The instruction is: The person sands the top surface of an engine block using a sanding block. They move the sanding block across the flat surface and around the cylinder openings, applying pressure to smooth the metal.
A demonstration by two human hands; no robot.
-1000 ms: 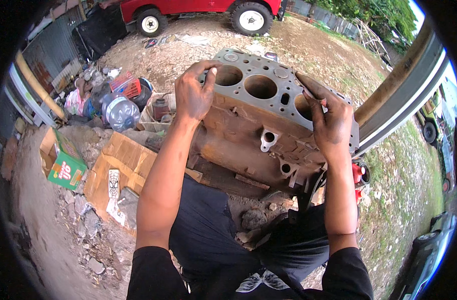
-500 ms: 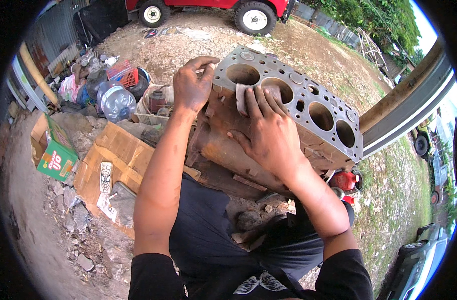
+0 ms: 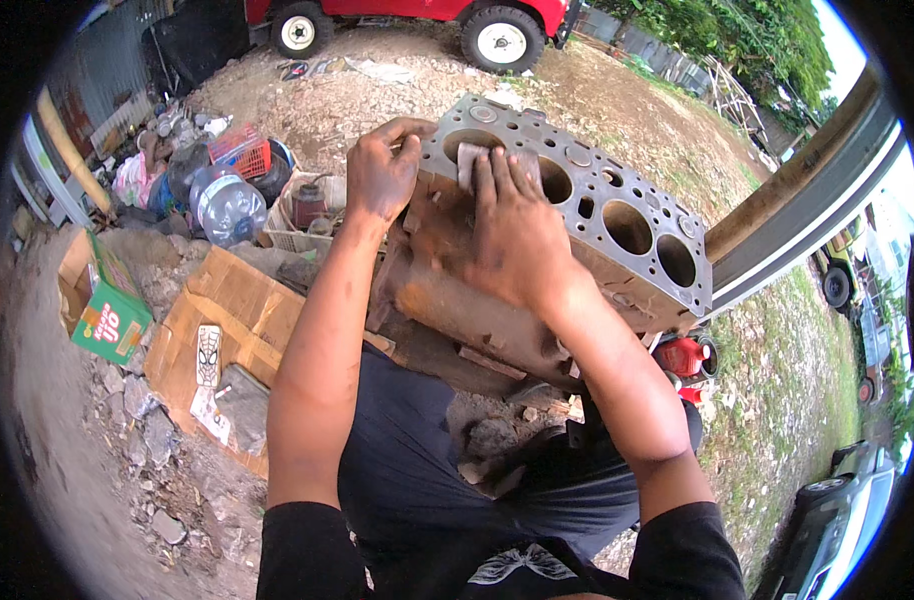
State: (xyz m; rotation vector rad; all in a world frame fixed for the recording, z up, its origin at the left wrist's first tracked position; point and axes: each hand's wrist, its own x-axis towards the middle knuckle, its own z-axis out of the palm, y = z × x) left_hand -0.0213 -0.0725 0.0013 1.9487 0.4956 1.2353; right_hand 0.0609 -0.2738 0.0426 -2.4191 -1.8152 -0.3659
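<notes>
A rusty engine block (image 3: 439, 298) stands in front of me, its flat grey top face tilted up with several round cylinder bores showing. My left hand (image 3: 385, 172) grips the block's far left corner, thumb and forefinger bent at its edge. My right hand (image 3: 522, 225) lies over the top face with its fingers stretched forward. Under those fingers a folded grey-brown sheet, which looks like sandpaper (image 3: 467, 167), is pressed on the metal between the first two bores. It partly covers the bore edges. Motion slightly blurs the right thumb side.
Flattened cardboard (image 3: 222, 300) and a green box (image 3: 112, 315) lie on the ground at left. Behind them are a large clear bottle (image 3: 232, 207) and a red crate (image 3: 242, 150). A post (image 3: 777, 225) rises close to the block's right end. Red containers (image 3: 682, 355) stand below it.
My right hand has slid the sheet left and slightly away from me, toward the first bore. My left hand keeps its place at the corner. The whole view has shifted slightly.
</notes>
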